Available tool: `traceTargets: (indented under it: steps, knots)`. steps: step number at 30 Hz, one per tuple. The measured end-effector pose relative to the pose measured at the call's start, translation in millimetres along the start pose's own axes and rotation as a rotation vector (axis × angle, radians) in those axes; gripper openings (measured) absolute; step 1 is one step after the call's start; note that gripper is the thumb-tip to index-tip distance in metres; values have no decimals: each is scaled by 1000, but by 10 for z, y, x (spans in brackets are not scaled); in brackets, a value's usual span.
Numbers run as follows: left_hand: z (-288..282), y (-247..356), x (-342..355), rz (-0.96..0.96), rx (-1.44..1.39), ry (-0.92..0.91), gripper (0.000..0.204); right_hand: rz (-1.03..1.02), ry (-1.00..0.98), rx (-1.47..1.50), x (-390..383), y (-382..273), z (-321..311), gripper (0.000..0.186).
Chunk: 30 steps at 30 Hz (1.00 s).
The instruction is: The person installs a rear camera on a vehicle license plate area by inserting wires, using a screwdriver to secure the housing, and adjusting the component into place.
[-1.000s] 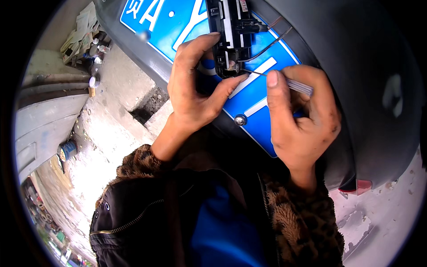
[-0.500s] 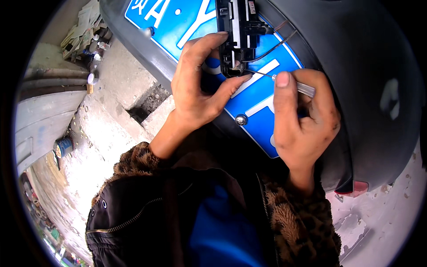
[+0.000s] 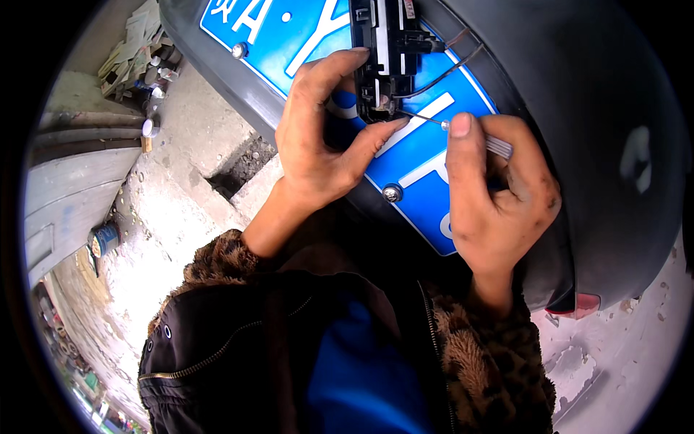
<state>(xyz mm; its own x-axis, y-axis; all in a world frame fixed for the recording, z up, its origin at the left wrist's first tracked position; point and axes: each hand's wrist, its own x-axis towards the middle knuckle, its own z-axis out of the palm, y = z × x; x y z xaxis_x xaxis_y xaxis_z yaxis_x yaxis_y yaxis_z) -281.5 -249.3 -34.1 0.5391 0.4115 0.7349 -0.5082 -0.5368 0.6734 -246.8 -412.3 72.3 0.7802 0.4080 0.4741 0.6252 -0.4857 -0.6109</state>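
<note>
While left hand (image 3: 312, 150) grips black case (image 3: 397, 64), right hand (image 3: 500, 199) pinches screwdriver (image 3: 499, 147), tip at case's end; apparent probing, next move needs steadiness.

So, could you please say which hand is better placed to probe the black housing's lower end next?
Probably the right hand: it holds the thin-shafted tool, its tip at the lower end of the black housing. The left hand grips that housing, apparently steadying it.

The housing (image 3: 387, 58) sits before the licence plate (image 3: 418, 210), left of the screwdriver (image 3: 499, 147).
</note>
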Motion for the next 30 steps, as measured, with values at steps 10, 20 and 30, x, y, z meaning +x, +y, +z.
traceTargets:
  steps: [10, 20, 30]
  knots:
    - [-14, -5, 11, 23, 2, -14, 75, -7, 33, 94, -24, 1, 74, 21]
    - [-22, -3, 18, 23, -15, -23, 75, -5, 41, -33, -19, 19, 35, 21]
    - [-24, -1, 5, 16, 5, -23, 76, -25, 59, 4, -37, 44, 51, 18]
